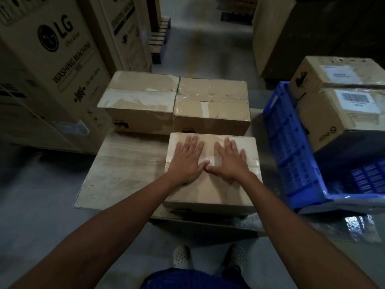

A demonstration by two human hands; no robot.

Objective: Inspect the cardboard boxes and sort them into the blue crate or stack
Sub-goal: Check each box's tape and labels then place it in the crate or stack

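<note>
The blue crate (291, 147) at three o'clock was cut off by the right edge. A nearer labelled box (325, 122) sat inside it, with a farther labelled box (335, 74) just behind; both labels were too blurred to read. The left hand (187, 159) and right hand (229, 161) lay flat, fingers straight and grasping nothing, on the nearest cardboard box (208, 189) at twelve o'clock on a wooden board (125, 167). Beyond it stood a left taped box (141, 101) and a right taped box (212, 105), touching. An LG washing machine carton (52, 69) rose at ten o'clock.
</note>
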